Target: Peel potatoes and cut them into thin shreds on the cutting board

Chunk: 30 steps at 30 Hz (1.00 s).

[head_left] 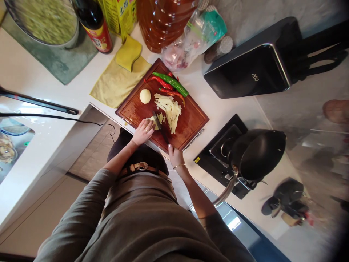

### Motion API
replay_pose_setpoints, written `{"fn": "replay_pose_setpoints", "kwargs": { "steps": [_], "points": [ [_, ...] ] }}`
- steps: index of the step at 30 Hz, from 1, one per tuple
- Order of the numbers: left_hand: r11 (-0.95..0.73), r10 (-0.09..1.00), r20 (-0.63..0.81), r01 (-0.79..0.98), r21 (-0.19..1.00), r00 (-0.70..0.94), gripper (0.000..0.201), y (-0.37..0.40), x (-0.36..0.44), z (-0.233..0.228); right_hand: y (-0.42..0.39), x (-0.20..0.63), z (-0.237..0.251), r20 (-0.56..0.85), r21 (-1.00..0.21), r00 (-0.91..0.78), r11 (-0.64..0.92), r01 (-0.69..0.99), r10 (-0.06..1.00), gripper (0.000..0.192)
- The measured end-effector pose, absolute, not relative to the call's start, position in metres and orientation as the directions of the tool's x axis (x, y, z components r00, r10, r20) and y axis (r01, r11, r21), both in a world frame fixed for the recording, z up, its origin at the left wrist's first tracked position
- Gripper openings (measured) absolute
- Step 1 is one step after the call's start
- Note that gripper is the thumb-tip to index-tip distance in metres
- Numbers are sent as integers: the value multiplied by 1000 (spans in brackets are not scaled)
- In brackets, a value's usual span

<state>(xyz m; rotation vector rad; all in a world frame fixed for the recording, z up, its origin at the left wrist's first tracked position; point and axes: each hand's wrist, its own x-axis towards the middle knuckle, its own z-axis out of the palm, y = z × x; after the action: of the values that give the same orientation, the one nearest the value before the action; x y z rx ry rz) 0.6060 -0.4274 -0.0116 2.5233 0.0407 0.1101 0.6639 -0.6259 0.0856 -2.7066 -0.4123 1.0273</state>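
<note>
We've got the left hand (144, 131) angled in, fingers bunched, holding the pale vegetable (156, 123) down on the chopping board (192, 114), and our right hand (176, 156), wrist low, grips the knife (161, 129) by its handle

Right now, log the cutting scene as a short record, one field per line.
Left hand: left hand, fingers on a pale cut piece
Right hand: right hand, gripping the handle of a dark knife
Surface: brown cutting board on a white counter
Already cut: pale strips, fanned beside the knife
Uncut on board: round pale piece, green pepper, red peppers
Beside board: yellow cloth
On stove: black wok
</note>
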Motion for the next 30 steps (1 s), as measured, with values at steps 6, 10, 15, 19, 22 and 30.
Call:
{"fn": "replay_pose_setpoints", "kwargs": {
  "steps": [6,10,15,19,22,30],
  "points": [
    [-820,51,79,-3,572,996,31,-428,605,-11,-610,657,57,-576,-339,769,-937,82,276,67],
    [-821,55,83,-2,571,995,32,-428,604,-13,-617,656,61,-566,-399,781,-917,19,263,75],
    [-825,68,94,3,565,993,32,-429,604,-13,-625,660,81,-530,-370,774,-916,156,346,67],
    [-823,67,103,-3,567,992,31,-429,604,-12,-624,660,86,-541,-323,765,-926,195,350,62],
    [-835,65,115,-9,551,991,31,-428,604,-12,-622,658,85,-557,-314,755,-929,194,346,59],
    [-841,58,103,-7,542,993,32,-429,603,-13,-624,658,89,-572,-309,742,-930,199,349,61]
  ]
}}
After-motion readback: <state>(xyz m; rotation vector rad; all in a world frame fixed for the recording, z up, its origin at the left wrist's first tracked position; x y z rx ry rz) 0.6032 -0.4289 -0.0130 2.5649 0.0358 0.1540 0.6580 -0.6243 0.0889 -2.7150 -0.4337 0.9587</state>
